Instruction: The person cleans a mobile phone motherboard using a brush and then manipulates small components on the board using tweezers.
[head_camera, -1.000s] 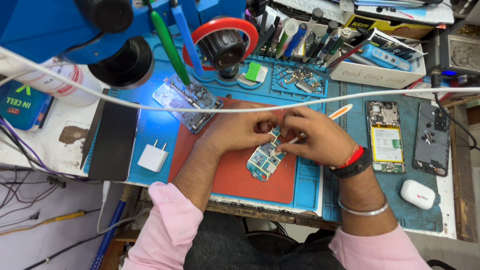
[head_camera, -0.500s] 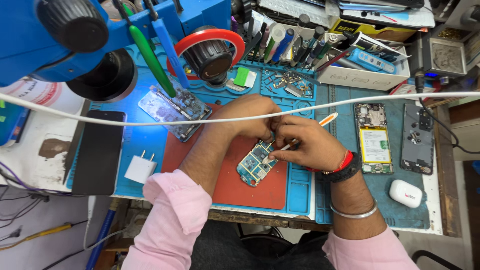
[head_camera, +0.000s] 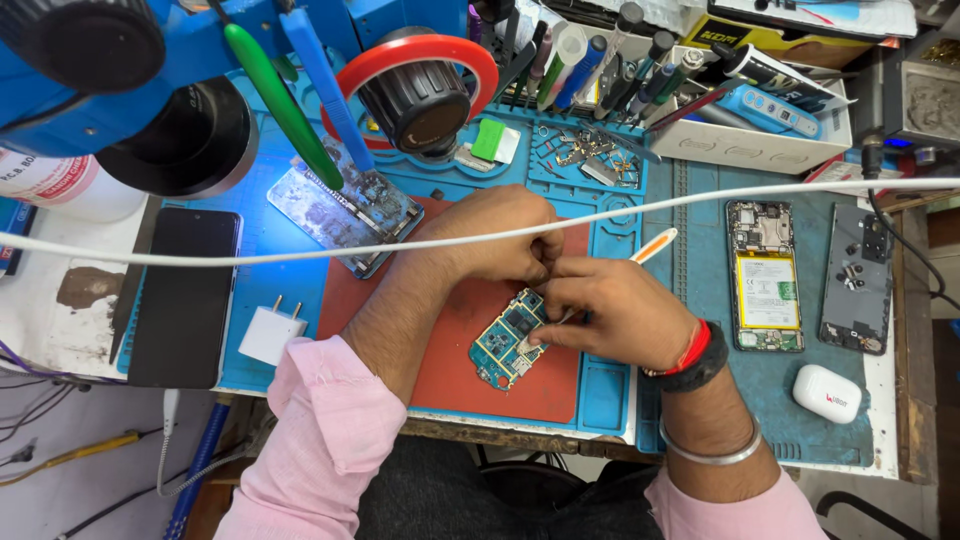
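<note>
A small blue-green phone circuit board (head_camera: 507, 342) lies on the red part of the blue work mat (head_camera: 450, 350). My left hand (head_camera: 495, 238) rests just above the board, fingers curled at its top end. My right hand (head_camera: 610, 312) grips a thin tool with an orange and white handle (head_camera: 655, 245), its tip down on the board. Both hands touch each other over the board's upper edge, which they hide.
An opened phone with a battery (head_camera: 765, 275) and a grey back cover (head_camera: 857, 278) lie right, with a white earbud case (head_camera: 826, 392). A black phone (head_camera: 183, 295), a white charger plug (head_camera: 272, 333), a metal frame (head_camera: 345, 208) lie left. A white cable (head_camera: 300, 252) crosses the view. Tools stand behind.
Both hands and the board stay together on the red mat. My head has shifted, so the scene sits slightly lower and further right in view.
</note>
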